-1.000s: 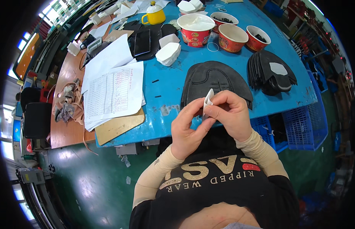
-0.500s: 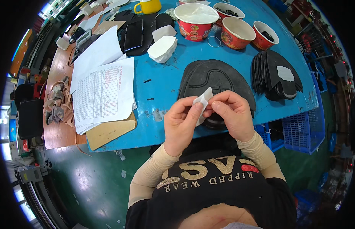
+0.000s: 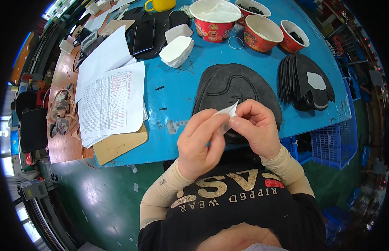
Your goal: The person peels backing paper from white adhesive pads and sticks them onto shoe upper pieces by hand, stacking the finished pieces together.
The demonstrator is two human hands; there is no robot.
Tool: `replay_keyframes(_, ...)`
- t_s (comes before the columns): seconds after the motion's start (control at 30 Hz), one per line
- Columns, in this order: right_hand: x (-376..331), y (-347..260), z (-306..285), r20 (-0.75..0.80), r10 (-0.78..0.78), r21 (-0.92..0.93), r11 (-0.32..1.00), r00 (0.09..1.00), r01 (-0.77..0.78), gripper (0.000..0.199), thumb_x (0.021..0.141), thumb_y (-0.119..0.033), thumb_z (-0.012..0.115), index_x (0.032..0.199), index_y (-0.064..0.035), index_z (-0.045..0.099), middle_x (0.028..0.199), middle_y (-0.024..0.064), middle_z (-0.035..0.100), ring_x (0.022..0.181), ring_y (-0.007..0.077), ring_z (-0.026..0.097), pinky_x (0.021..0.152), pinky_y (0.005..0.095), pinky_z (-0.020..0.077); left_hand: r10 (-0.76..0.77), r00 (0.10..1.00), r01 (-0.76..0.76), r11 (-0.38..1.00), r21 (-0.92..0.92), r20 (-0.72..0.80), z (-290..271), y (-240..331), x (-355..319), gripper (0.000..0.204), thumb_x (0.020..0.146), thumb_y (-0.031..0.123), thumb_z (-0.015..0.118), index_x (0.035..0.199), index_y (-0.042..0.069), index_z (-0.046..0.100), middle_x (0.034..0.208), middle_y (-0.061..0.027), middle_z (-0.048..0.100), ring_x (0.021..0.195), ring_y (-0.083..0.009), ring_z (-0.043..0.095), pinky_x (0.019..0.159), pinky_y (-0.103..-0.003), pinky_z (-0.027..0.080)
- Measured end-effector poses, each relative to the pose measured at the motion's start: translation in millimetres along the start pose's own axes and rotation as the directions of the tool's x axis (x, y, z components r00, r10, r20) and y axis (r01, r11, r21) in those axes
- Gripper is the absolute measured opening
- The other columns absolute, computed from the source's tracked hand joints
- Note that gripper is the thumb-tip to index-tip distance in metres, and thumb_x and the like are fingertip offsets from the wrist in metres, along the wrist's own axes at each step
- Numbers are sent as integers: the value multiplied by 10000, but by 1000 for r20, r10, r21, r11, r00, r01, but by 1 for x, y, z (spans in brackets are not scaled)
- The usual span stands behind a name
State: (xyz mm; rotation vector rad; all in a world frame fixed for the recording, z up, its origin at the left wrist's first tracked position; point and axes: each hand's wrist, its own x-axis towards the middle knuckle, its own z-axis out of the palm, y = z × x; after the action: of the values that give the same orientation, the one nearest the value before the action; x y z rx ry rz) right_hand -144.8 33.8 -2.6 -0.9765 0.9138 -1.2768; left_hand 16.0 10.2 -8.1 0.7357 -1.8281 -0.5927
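Between my two hands is a small white patch (image 3: 230,112), bent along its length, with a pointed corner standing up. My left hand (image 3: 201,140) pinches its left side with fingers curled over it. On the other side, the thumb and fingertips of my right hand (image 3: 257,126) press together on its edge. Just beyond my hands lies a stack of black rounded pieces (image 3: 230,81) with a curved groove on the top one. To the right stands a fanned pile of black pieces (image 3: 305,79), a white patch (image 3: 316,80) lying on it.
A block of white patches (image 3: 177,51) sits left of centre. Red paper bowls (image 3: 215,31) stand at the back, some with small black bits. Printed sheets (image 3: 113,98) lie over a tan board (image 3: 121,146) at left. A phone (image 3: 144,35) lies on black material. Below right is a blue crate (image 3: 334,142).
My left hand has shifted its fingers over the white patch, its back now turned more upward. The patch has tilted to the right; my right hand has barely moved.
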Motion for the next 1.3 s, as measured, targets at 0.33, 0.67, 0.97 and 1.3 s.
replay_keyframes(0.33,-2,0,-5,67,115,113,986,991,-122,81,877,-75,620,928,-22,588,835,-6,590,755,34,524,666,174,428,-33,998,38,996,-80,61,-3,-1,-1,281,719,-23,705,990,10,642,945,-132,625,789,-231,631,665,-287,509)
replay_keyframes(0.67,-9,1,2,16,-165,-382,910,986,159,116,917,-90,566,968,8,601,839,32,635,748,83,586,664,224,469,-230,972,233,939,-252,45,1,-2,-5,222,764,-25,676,981,18,657,941,-114,639,796,-177,625,662,-255,494)
replay_keyframes(0.97,-9,2,8,89,-339,-596,735,937,322,79,896,-96,593,907,-18,587,766,77,609,648,149,591,586,253,462,-446,883,451,719,-529,146,-3,-7,-9,112,832,-14,624,938,-20,657,966,-83,633,805,-108,590,688,-225,480)
replay_keyframes(1.3,-8,7,5,99,-262,-552,788,960,272,69,891,-65,587,923,-4,582,782,69,625,682,105,597,589,227,465,-409,900,428,765,-481,151,-5,-7,-6,94,877,35,607,923,-34,651,933,-71,621,742,-75,556,642,-210,460)
